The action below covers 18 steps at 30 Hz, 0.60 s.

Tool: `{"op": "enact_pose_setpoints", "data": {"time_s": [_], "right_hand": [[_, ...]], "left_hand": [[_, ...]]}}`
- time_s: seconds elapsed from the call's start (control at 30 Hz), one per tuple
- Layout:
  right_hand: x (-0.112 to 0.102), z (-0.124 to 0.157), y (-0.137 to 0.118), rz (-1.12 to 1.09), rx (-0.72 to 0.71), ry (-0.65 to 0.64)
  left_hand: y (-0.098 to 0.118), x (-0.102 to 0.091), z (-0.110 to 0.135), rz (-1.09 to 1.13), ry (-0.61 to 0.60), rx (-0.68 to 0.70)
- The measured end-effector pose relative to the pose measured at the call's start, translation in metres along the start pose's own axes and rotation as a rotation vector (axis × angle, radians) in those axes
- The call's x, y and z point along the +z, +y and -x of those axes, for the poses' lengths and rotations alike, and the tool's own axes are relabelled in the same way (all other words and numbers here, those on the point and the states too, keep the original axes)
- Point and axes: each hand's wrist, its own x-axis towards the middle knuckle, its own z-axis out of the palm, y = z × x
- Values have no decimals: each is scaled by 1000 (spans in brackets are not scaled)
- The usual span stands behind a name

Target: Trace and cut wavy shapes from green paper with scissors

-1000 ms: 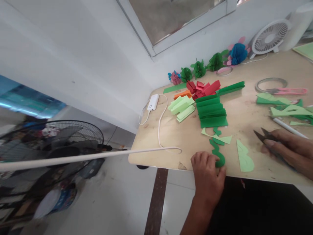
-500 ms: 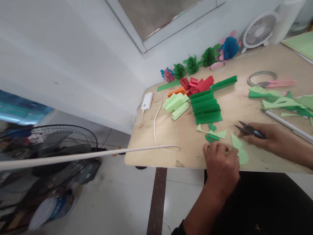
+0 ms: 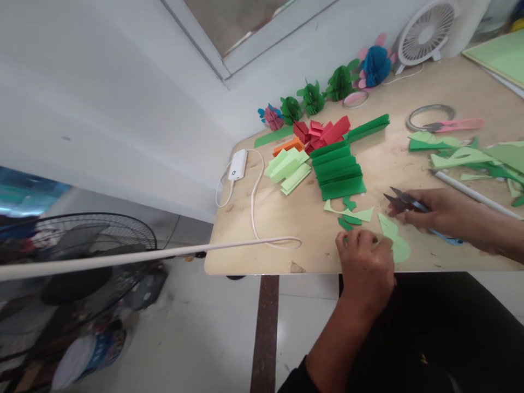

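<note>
My left hand (image 3: 365, 263) rests at the table's (image 3: 286, 229) near edge with its fingers curled down. Its fingertips touch the edge of a light green paper cutout (image 3: 393, 240); what lies under them is hidden. Small dark green scraps (image 3: 346, 222) lie just beyond it. My right hand (image 3: 448, 214) is closed around small snips (image 3: 400, 198), whose dark blades point left toward the cutout, a blue handle showing below the hand.
Folded dark green (image 3: 338, 169), light green (image 3: 289, 169) and red (image 3: 323, 131) papers lie mid-table, beside a white power bank (image 3: 238, 164) with its cable. Paper balls (image 3: 311, 98) line the wall. Pink scissors (image 3: 456, 125), a white stick (image 3: 470, 192) and green offcuts lie at right. A floor fan (image 3: 82, 256) stands left.
My left hand slid right along the table edge, and the dark green wavy strip it pinched is out of sight. My right hand with the snips moved left toward the light green cutout.
</note>
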Motion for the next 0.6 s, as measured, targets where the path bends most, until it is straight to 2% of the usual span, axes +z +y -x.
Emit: {"op": "enact_pose_setpoints", "data": {"time_s": [0.37,0.6], "right_hand": [[1,-5,-3,-73,53,-96],[2,-12,-1,14,10,-28]], "left_hand": [[-1,0,0,-29,0,29],[0,-1,0,-73,-30,41]]}}
